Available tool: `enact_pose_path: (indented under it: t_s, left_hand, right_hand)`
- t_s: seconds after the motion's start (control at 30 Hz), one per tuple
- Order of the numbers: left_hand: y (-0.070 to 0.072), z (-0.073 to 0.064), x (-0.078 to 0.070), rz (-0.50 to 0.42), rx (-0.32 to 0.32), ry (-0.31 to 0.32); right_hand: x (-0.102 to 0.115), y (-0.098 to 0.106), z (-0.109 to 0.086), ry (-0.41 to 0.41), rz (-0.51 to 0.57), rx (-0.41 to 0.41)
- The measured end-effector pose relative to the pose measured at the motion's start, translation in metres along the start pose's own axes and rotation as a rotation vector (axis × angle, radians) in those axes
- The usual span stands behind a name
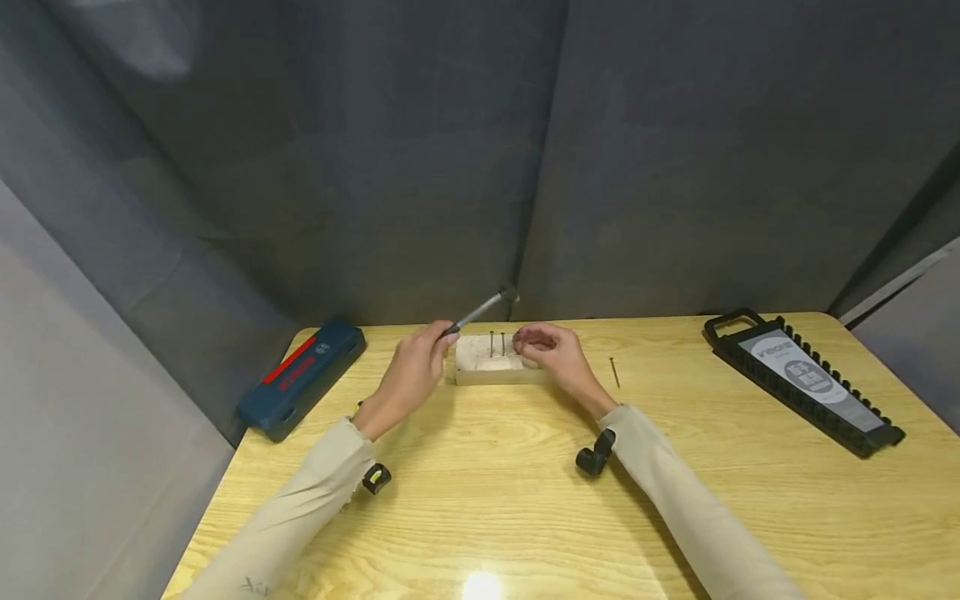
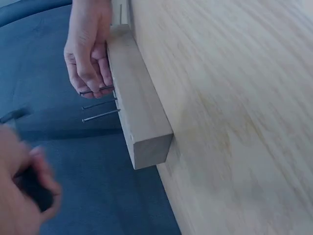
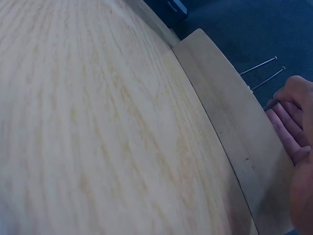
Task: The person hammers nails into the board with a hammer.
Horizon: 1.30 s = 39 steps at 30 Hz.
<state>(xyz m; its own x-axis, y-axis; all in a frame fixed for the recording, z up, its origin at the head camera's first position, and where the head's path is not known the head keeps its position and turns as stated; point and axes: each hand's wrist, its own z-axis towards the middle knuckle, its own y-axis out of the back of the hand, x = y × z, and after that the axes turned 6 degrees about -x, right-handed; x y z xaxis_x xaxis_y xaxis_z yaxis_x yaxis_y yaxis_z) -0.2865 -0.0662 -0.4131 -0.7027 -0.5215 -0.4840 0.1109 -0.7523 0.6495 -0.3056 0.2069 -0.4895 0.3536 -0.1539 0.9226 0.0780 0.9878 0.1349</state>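
Note:
My left hand (image 1: 408, 371) grips a hammer (image 1: 477, 312) by its handle, with the head raised above the far side of a pale wooden block (image 1: 480, 377). The hammer head (image 2: 15, 115) is blurred in the left wrist view. Two nails (image 1: 491, 344) stand upright in the block, side by side. To the right of them, my right hand (image 1: 557, 357) pinches a third nail (image 2: 95, 91) between thumb and fingers, its point at the block's top face. In the right wrist view, the fingers cover most of this nail (image 3: 272, 104).
A loose nail (image 1: 615, 372) lies on the wooden table (image 1: 495, 475) right of the block. At the left edge rests a dark blue case (image 1: 303, 379) with a red stripe. On the right lies a black wrench rack (image 1: 806, 383). A dark curtain (image 1: 420, 167) hangs behind the table.

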Motion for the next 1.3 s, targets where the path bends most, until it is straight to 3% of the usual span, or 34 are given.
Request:
enact_pose_path:
  t_s: [0.07,0.1,0.27,0.43,0.67,0.83,1.03,1.1,1.23,1.3]
  left_hand:
    - [-0.001,0.002,-0.002,-0.026,-0.033,-0.009]
    - [-0.002,0.002,-0.002,-0.015,-0.016,-0.016]
    - [-0.005,-0.001,0.001,0.097,0.15,-0.006]
    - [0.0,-0.007,0.004,0.102,0.127,0.034]
    - [-0.006,-0.011,0.009,0.103,0.155,0.006]
    - [-0.007,-0.004,0.005,0.099,0.118,-0.025]
    - [-0.001,0.008,-0.007,-0.011,-0.088,-0.075]
    - [0.0,0.009,-0.009,-0.035,-0.104,-0.059]
    - [0.0,0.006,-0.009,0.052,0.089,-0.01]
    - [-0.001,0.004,-0.009,0.096,0.152,-0.009]
  right_hand:
    - [0.001,0.001,0.0,0.004,-0.005,0.002]
    - [0.002,0.001,0.0,0.008,-0.004,0.003]
    - [0.002,-0.001,0.0,0.003,0.017,-0.006]
    - [-0.001,-0.007,0.0,-0.027,0.005,0.013]
    - [0.002,-0.007,-0.003,-0.057,-0.018,0.001]
    - [0.006,0.0,-0.001,-0.063,-0.038,0.005]
    - [0.001,0.004,-0.001,-0.021,-0.047,0.006]
    - [0.0,0.004,-0.001,-0.012,-0.044,0.006]
    - [-0.001,0.001,0.001,-0.016,-0.038,-0.003]
    - [-0.001,0.0,0.002,-0.019,-0.037,-0.005]
